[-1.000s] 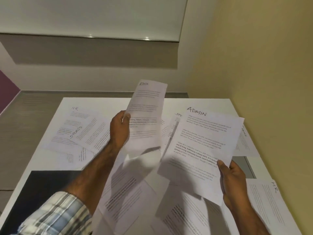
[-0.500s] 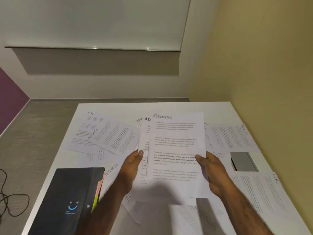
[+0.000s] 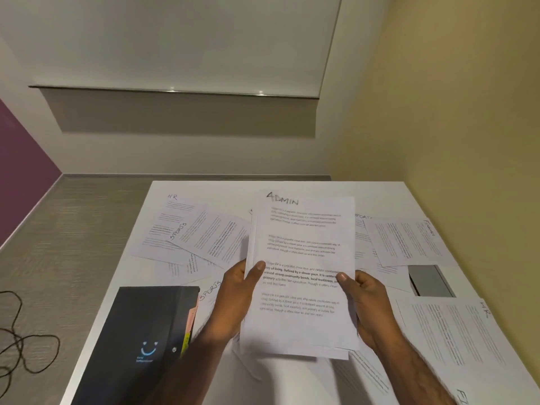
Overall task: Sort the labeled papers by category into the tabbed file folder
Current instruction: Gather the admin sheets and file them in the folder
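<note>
A room corner is seen, with a yellow wall (image 3: 453, 112) at the right, a white window blind (image 3: 175, 39) at the back and a grey floor (image 3: 73, 229) at the left. A white counter (image 3: 222, 191) is placed against the yellow wall, and many printed sheets are scattered on it.

A black tabbed file folder (image 3: 140, 331) lies closed on the near left corner of the counter, with a blue smile mark on its cover. Pink and yellow tabs (image 3: 189, 323) are shown along its right edge.

A stack of papers (image 3: 301, 249) with "ADMIN" written by hand on the top sheet is held up above the middle of the counter, almost upright and facing the camera. It is gripped at both side edges. The fingers of the left hand (image 3: 236, 296) are curled behind the left edge, with the thumb pressed on the front. The fingers of the right hand (image 3: 368, 305) are curled behind the right edge in the same way.

On the far left an HR sheet (image 3: 166, 226) is partly covered by a SPORTS sheet (image 3: 213, 235). A sheet that appears to read "FINANCE" (image 3: 406, 241) lies at the far right, and a second HR sheet (image 3: 455, 340) lies at the near right. Between these two a grey rectangular object (image 3: 431, 280) is seen; what it is cannot be told. Another sheet marked SPORTS (image 3: 209, 290) lies just beside the folder, partly hidden by the left hand.
</note>
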The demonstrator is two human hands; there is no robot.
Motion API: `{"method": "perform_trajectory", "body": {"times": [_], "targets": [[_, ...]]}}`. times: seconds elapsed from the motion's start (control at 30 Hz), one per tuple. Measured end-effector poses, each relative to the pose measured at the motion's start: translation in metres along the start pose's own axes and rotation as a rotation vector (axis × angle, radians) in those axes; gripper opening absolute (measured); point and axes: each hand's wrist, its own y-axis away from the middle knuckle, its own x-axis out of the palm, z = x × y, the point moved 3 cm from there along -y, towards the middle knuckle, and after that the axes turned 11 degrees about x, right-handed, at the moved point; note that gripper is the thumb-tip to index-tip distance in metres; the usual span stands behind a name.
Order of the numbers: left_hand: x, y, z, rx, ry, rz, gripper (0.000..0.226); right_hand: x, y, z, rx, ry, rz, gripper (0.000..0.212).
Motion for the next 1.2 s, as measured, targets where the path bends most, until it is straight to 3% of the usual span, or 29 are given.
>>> {"method": "perform_trajectory", "body": {"times": [0.13, 0.33, 0.5, 0.53, 0.6, 0.67, 0.8, 1.07, 1.2], "targets": [[-0.009, 0.004, -0.004, -0.005, -0.043, -0.037, 0.023, 0.007, 0.011, 0.001, 0.039, 0.001, 0.002, 0.023], [-0.02, 0.005, -0.01, 0.023, -0.027, -0.074, 0.022, 0.007, 0.014, -0.001, 0.074, 0.066, 0.074, 0.03], [-0.027, 0.004, -0.012, 0.047, 0.008, -0.084, 0.019, 0.012, 0.012, 0.002, 0.025, 0.074, 0.143, 0.095], [-0.027, 0.005, -0.014, 0.041, 0.017, -0.07, 0.019, 0.013, 0.011, 0.003, 0.024, 0.077, 0.158, 0.087], [-0.028, 0.006, -0.015, 0.022, 0.017, 0.005, 0.02, 0.016, 0.009, 0.004, 0.048, 0.104, 0.154, 0.052], [-0.028, 0.006, -0.012, 0.004, -0.05, 0.08, 0.024, 0.017, 0.008, 0.005, 0.069, 0.169, 0.11, 0.035], [-0.026, 0.014, -0.004, 0.007, -0.127, 0.15, 0.029, 0.022, 0.008, 0.002, 0.038, 0.271, 0.048, 0.035], [-0.03, 0.024, 0.028, 0.017, -0.185, 0.054, 0.02, 0.026, 0.02, -0.019, -0.094, 0.389, -0.067, 0.023], [-0.037, 0.029, 0.048, 0.021, -0.199, 0.033, 0.025, 0.017, 0.02, -0.046, -0.111, 0.525, -0.083, 0.032]]}}
